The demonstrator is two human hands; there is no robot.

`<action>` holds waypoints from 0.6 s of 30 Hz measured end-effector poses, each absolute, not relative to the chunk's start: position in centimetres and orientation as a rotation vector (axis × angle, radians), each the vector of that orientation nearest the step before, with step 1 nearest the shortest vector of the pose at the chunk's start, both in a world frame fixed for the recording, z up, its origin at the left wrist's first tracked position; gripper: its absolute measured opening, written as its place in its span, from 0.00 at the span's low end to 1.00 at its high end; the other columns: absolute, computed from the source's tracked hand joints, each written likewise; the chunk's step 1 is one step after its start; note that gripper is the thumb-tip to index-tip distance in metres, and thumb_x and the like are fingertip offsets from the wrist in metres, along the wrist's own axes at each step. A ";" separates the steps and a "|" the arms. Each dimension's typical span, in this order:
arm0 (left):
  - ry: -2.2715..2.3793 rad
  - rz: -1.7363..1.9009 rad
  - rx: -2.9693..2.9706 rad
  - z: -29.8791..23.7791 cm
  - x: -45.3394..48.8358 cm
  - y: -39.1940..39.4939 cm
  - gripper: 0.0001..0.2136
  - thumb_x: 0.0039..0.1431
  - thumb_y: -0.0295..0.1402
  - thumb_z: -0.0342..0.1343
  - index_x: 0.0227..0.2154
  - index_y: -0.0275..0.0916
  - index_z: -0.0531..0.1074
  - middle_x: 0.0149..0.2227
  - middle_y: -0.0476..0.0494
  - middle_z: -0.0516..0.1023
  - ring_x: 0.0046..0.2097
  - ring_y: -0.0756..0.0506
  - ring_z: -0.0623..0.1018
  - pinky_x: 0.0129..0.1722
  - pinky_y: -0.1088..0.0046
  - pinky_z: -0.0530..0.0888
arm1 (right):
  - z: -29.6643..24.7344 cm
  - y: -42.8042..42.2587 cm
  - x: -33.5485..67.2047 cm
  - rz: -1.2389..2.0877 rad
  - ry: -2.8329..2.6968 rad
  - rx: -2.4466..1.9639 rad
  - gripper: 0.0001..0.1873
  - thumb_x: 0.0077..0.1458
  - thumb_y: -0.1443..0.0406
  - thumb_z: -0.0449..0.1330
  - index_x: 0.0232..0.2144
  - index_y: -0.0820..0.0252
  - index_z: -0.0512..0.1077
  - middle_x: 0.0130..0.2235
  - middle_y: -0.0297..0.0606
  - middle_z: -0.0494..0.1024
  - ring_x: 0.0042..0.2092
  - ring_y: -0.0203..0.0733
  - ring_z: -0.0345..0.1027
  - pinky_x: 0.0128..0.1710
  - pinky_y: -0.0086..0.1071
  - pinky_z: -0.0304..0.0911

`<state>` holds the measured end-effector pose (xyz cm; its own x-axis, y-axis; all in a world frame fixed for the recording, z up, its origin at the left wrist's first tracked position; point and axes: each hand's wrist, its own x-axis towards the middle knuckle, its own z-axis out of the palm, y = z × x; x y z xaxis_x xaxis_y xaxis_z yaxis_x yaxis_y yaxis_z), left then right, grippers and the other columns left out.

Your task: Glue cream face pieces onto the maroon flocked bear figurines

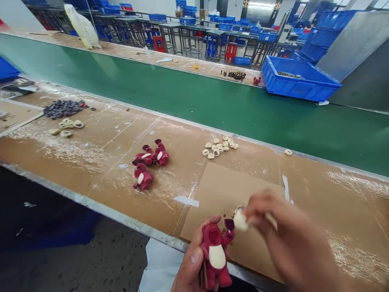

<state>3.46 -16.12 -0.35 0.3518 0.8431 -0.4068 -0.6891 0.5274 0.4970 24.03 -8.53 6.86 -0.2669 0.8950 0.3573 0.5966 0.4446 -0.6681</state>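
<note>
My left hand [191, 263] grips a small magenta bear figure [215, 255] with a cream belly, held upright at the bottom centre. My right hand [288, 239], blurred by motion, pinches a small cream piece [240, 221] right at the figure's raised arm. On the cardboard-covered bench lie three more magenta bear figures [150, 162] to the left. A cluster of cream face pieces [219, 147] sits near the belt edge.
A green conveyor belt [188, 97] runs across behind the bench. A pile of dark small parts [62, 108] and a few cream rings [68, 125] lie far left. A blue crate [299, 79] stands beyond the belt, with blue bins and stools behind it.
</note>
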 end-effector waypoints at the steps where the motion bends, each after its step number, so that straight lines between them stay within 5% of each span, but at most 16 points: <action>1: 0.688 1.020 0.280 -0.3 3.6 -16.2 0.27 0.60 0.50 0.66 0.59 0.45 0.77 0.42 0.40 0.83 0.29 0.49 0.76 0.28 0.78 0.70 | 6.4 -10.6 23.3 0.559 -1.993 -1.196 0.06 0.69 0.66 0.58 0.40 0.51 0.74 0.37 0.32 0.78 0.37 0.36 0.74 0.35 0.26 0.70; 8: 0.757 0.992 0.385 1.0 4.8 -16.8 0.30 0.58 0.53 0.66 0.60 0.49 0.74 0.46 0.44 0.81 0.41 0.43 0.78 0.51 0.68 0.73 | 3.0 -14.1 21.4 0.577 -1.826 -1.284 0.09 0.69 0.70 0.56 0.41 0.52 0.74 0.38 0.36 0.73 0.38 0.38 0.73 0.35 0.29 0.72; 10: 0.794 0.994 0.434 1.1 5.0 -16.8 0.31 0.56 0.55 0.67 0.60 0.48 0.74 0.46 0.43 0.81 0.45 0.40 0.79 0.51 0.67 0.74 | 3.1 -14.0 21.8 0.586 -1.854 -1.261 0.08 0.68 0.71 0.57 0.41 0.53 0.74 0.38 0.36 0.73 0.38 0.37 0.73 0.35 0.28 0.73; 14: 0.795 0.969 0.543 1.3 5.2 -17.0 0.37 0.57 0.54 0.67 0.65 0.43 0.69 0.36 0.42 0.81 0.34 0.40 0.79 0.46 0.60 0.76 | 3.9 -14.2 22.1 0.579 -1.876 -1.240 0.09 0.67 0.72 0.57 0.39 0.53 0.74 0.35 0.35 0.73 0.35 0.37 0.73 0.33 0.28 0.72; 18: 0.795 0.980 0.603 1.9 5.2 -17.3 0.37 0.60 0.54 0.63 0.67 0.40 0.67 0.33 0.42 0.81 0.37 0.36 0.81 0.55 0.52 0.72 | 4.2 -14.5 21.9 0.588 -1.837 -1.215 0.11 0.65 0.74 0.57 0.39 0.52 0.74 0.35 0.35 0.76 0.34 0.39 0.72 0.31 0.31 0.71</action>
